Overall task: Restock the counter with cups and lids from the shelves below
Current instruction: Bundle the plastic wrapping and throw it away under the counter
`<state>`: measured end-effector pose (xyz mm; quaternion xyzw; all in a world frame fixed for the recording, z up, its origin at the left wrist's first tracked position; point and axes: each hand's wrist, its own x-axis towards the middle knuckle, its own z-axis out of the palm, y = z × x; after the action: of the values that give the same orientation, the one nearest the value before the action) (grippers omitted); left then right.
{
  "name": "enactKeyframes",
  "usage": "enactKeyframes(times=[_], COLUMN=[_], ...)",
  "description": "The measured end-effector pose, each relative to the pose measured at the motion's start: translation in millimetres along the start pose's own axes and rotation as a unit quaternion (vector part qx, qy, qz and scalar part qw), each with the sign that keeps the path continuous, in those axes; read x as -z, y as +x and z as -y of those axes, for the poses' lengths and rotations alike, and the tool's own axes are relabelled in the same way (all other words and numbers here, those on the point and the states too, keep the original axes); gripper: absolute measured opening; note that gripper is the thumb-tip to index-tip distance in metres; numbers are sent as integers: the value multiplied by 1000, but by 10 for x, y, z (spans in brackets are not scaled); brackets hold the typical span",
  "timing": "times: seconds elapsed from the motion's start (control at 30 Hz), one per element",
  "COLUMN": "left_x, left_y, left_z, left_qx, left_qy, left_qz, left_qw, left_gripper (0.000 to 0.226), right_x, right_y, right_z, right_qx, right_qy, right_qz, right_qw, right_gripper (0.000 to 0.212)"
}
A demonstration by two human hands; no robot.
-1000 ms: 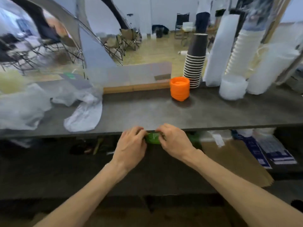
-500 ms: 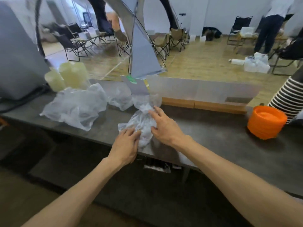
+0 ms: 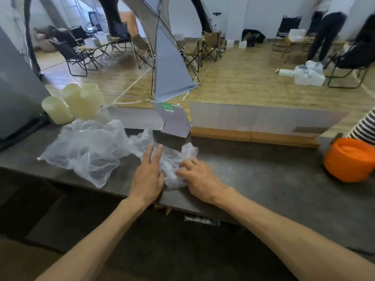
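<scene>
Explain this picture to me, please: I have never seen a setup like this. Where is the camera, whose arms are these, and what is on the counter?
There is no machine here. The single picture comes from a wide-angle camera worn on a person's head, looking forward and down, so the two bare arms reaching in from the bottom are the wearer's own.

Both hands are on a small crumpled clear plastic bag near the front edge of the grey counter. The left hand rests beside and on it with fingers straight. The right hand has its fingers curled into the plastic, gripping it.

To the left lies a larger crumpled plastic bag, and behind it stand pale cream cylinders. At the right edge sits a stack of orange lids, with striped cups just behind. What the small bag contains cannot be told.
</scene>
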<state>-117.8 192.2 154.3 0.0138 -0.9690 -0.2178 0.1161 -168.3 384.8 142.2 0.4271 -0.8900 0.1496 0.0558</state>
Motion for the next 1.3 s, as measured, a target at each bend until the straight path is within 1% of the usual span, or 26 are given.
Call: enactKeyframes(times=[0.03,0.07,0.1,0.17,0.2,0.23,0.3,0.33,0.4,0.47,0.5,0.57,0.6,0.63,0.67,0.7,0.73,0.77,0.8,0.9,1.0,1.03,1.1,1.17,1.23,1.3], left_x=[-25,-52,-67,-90,-101,-105,-144,-167,-219,-288,-346,-478,-542,-628,-699,-766,-833,-902,-1002,-1487,-2060,-2246,-2621,-2942,-3190,-3381], left_y=[40,70,83,54,13,-32,-127,-182,-317,-445,-509,-646,-718,-803,-922,-1058,-1218,-1386,-1556,-2060,-2510,-2655,-2940,-3180,-3363,-3519], left_z=[-25,-52,-110,-314,-465,-650,-1009,-1182,-1509,-1791,-1918,-2187,-2353,-2531,-2741,-2963,-3195,-3426,-3646,-4221,-4776,-4951,-5254,-5504,-5749,-5984], left_qx=[7,6,-9,-41,-39,-22,1,-16,-67,-101,-116,-120,-117,-120,-140,-169,-213,-251,-270,-293,-329,-334,-341,-350,-348,-332], left_qy=[22,32,26,-53,-115,-175,-279,-313,-348,-376,-390,-402,-396,-391,-379,-349,-312,-286,-270,-249,-178,-160,-115,-55,-15,-4], left_qz=[18,30,36,40,52,74,107,118,144,175,187,235,264,300,332,355,366,366,365,383,391,392,404,414,427,455], left_qw=[1000,999,999,997,991,982,954,942,924,904,894,877,872,862,853,850,851,849,849,840,841,842,841,838,834,827], left_gripper=[78,72,60,30,21,19,16,14,20,9,13,46,62,69,62,44,32,31,30,16,31,35,48,54,53,45], right_x=[16,33,56,130,175,241,361,401,449,486,522,628,667,704,743,779,809,839,861,815,674,631,548,415,247,95], right_y=[-117,-235,-362,-629,-759,-882,-1131,-1260,-1549,-1877,-2046,-2401,-2592,-2786,-2994,-3221,-3468,-3732,-4013,-4942,-5999,-6379,-7159,-7924,-8612,-9128], right_z=[26,46,64,114,147,180,213,196,142,75,63,62,62,66,71,72,70,81,88,84,17,-19,-131,-231,-319,-416], right_qx=[2,-1,-12,-55,-84,-118,-178,-198,-221,-241,-247,-249,-247,-250,-258,-268,-277,-287,-300,-346,-404,-432,-491,-551,-609,-648], right_qy=[21,43,61,95,109,122,147,150,134,102,92,100,95,78,55,31,12,1,-9,-28,-35,-36,-47,-38,20,97], right_qz=[-1,-3,-11,-32,-48,-69,-122,-140,-149,-149,-160,-197,-219,-238,-251,-258,-261,-261,-267,-283,-283,-283,-289,-258,-192,-114], right_qw=[1000,999,998,993,989,983,965,959,955,954,951,943,939,935,931,928,925,921,916,894,869,856,821,793,769,747], right_gripper=[30,30,30,28,30,35,43,49,61,67,70,73,71,69,65,60,56,53,53,54,51,47,32,26,30,40])
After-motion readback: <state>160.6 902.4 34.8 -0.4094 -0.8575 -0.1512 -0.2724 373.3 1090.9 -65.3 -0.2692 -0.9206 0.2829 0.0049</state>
